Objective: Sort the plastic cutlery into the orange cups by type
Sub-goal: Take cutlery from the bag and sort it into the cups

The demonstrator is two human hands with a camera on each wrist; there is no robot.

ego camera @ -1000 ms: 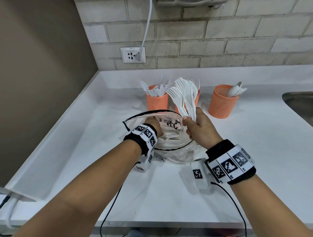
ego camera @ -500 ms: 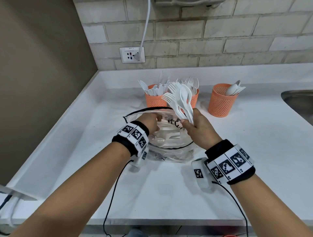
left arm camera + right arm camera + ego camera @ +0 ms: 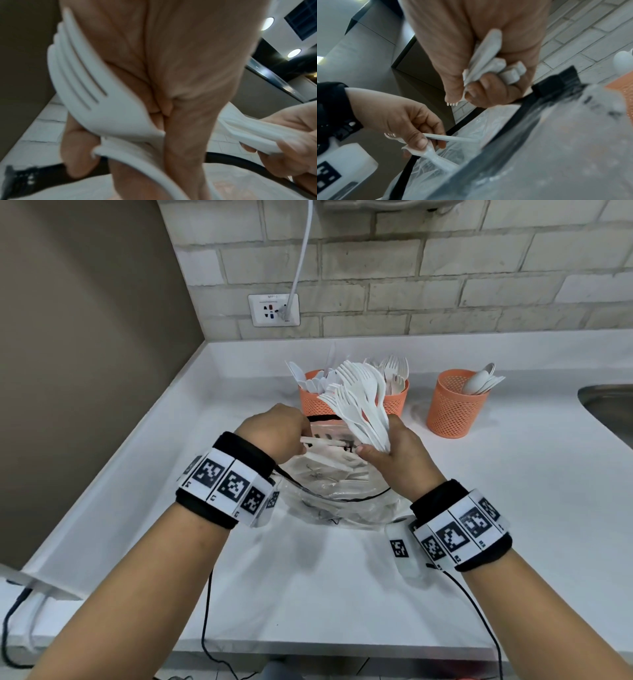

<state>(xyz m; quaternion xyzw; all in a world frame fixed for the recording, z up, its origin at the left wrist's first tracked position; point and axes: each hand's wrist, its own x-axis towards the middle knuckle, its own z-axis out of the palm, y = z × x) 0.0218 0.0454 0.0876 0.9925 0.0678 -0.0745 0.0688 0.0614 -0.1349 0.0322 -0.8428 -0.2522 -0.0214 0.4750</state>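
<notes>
We are well into the sort. Our right hand [image 3: 397,453] clasps a fan of forks [image 3: 359,402] above the clear bag [image 3: 342,508]; our left hand [image 3: 274,433] pinches a couple more forks [image 3: 436,155] at its mouth. The three orange cups [image 3: 452,409] beyond already hold knives, forks and spoons. White cutlery remains in the bag, and the held forks await the middle cup.

The middle orange mesh cup [image 3: 396,402] sits mostly hidden behind the fanned bundle of white plastic forks [image 3: 359,402]. The steel sink [image 3: 609,409] is cut off at the head view's right edge.
</notes>
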